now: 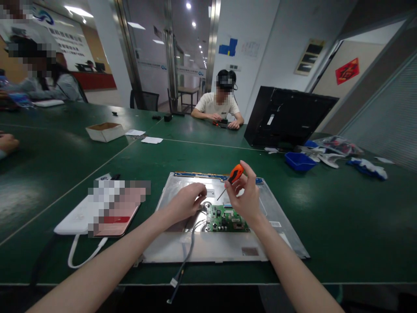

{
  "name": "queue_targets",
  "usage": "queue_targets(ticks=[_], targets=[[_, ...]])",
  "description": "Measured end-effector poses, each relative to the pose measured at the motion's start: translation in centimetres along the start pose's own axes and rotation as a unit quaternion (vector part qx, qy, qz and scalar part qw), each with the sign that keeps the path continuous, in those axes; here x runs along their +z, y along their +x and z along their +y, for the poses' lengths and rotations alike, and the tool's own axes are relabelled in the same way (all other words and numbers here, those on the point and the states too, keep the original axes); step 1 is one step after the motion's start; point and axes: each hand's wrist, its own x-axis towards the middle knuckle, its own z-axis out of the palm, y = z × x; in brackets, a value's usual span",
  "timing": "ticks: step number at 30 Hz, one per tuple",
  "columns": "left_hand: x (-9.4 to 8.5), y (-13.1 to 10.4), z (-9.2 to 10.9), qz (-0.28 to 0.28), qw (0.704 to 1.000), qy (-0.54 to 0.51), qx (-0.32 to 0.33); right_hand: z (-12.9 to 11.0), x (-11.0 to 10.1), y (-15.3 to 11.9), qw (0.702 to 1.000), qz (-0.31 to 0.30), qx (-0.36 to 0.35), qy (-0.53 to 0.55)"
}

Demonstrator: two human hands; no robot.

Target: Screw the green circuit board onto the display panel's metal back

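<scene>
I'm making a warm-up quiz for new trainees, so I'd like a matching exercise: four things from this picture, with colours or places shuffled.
1. Screwdriver
2. Circuit board
3. Tray
4. Open box

A. Blue
B. Beside white papers
C. Lying on the metal panel
D. In the right hand

Pairs: 1-D, 2-C, 3-A, 4-B

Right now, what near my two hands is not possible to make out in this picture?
All in the head view:
Left hand: whether it pinches anything; the hand itself hides this.
Green circuit board: upper right corner, hidden by the right hand.
Orange-and-black screwdriver: tip shape, too small to tell.
</scene>
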Motion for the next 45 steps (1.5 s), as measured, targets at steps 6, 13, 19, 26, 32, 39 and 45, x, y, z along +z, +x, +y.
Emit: queue_targets(ticks=[6, 13, 19, 26, 32, 39, 45], targets=[[-1.3, -0.4, 1.3, -0.043, 0.993, -0.093, 0.051, -0.1, -0.2, -0.3, 0.998, 0.027, 0.043, 0.031], [-1.8, -1.1, 1.7, -0.081, 0.983, -0.122, 0.113, -0.6, -0.3, -0.3, 0.999, 0.029, 0.019, 0.029], [-0.7, -1.9, 1.8, -0.06, 0.983, -0.109, 0.134, -1.2, -0.2, -0.6, 0.999, 0.011, 0.002, 0.035], [-0.7, -2.7, 2.2, -0.051, 0.984, -0.098, 0.142, -1.2, -0.1, -0.8, 0.999, -0.002, 0.0, 0.047], [-0.2, -2.6, 2.0, -0.055, 0.984, -0.084, 0.145, -1.3, -0.1, -0.7, 0.999, 0.004, -0.011, 0.048], [-0.4, -2.7, 2.1, -0.065, 0.984, -0.092, 0.135, -1.5, 0.0, -0.9, 0.999, 0.001, -0.015, 0.051], [-0.5, -2.7, 2.3, -0.094, 0.983, -0.09, 0.127, -1.7, 0.1, -0.9, 0.998, 0.007, -0.014, 0.063]])
